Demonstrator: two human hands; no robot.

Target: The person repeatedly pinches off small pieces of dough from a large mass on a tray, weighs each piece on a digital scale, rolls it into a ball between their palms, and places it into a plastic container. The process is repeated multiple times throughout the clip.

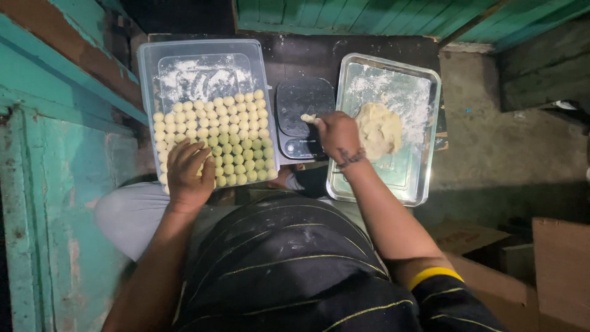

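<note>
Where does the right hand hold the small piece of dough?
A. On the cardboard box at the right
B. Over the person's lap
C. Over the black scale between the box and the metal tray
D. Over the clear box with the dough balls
C: the right hand holds the small piece of dough over the black scale, between the clear box and the metal tray.

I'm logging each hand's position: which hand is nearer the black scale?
Right. The right hand holds a dough bit over the scale; the left hand rests on the dough balls beside it.
</note>
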